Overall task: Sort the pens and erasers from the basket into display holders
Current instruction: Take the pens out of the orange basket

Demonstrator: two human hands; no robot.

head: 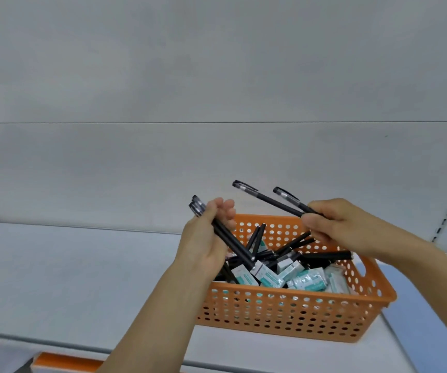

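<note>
Left hand (203,238) grips a bundle of black capped pens (233,244) above the orange perforated plastic basket (284,310); right hand (332,224) pinches two more (276,201). Boxed erasers (305,278) remain inside. Aligning caps should ease loading.

One camera sits on the person's head. It looks forward and down, close to the orange basket (292,310) at lower right.

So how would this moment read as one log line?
left hand: grips pens | right hand: pinches two pens | basket: pens, erasers remain
</note>
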